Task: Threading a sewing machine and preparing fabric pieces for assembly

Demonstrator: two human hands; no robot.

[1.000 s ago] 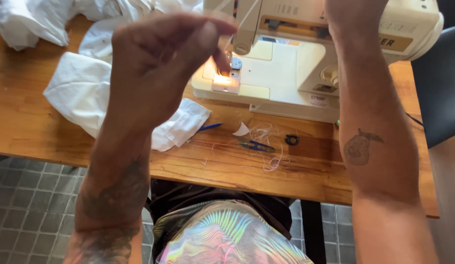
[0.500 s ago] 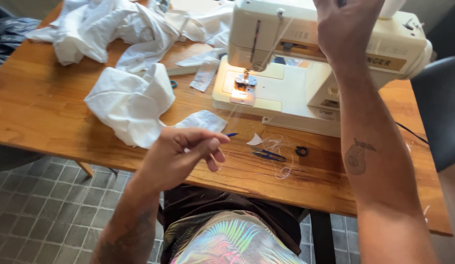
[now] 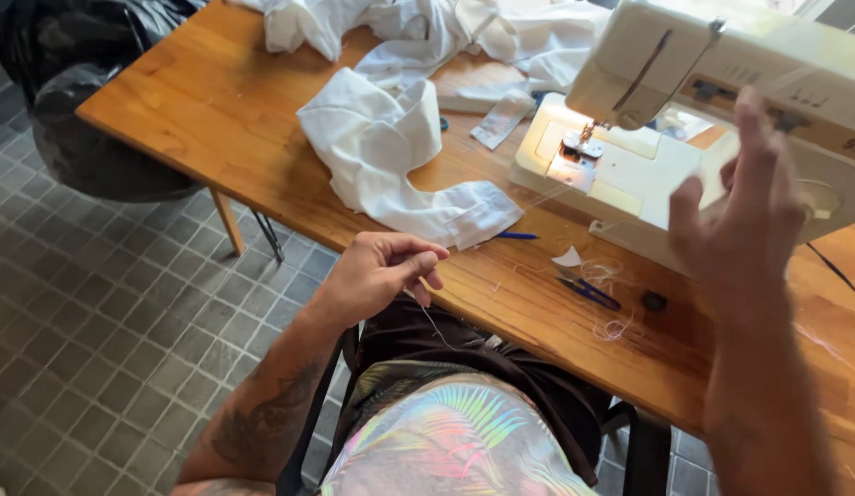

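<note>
The left hand (image 3: 377,276) pinches a thin thread (image 3: 436,329), limp, light and likely slippery, best gripped near its end, while the right hand (image 3: 744,211) hovers open-fingered, empty.

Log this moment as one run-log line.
left hand: pinching thread | right hand: raised, open, before sewing machine | white cloth on table

arms: bare, sleeveless | left forearm (image 3: 262,418): dark tattoo, blurred | shorts (image 3: 455,441): iridescent leaf print, possibly
</note>
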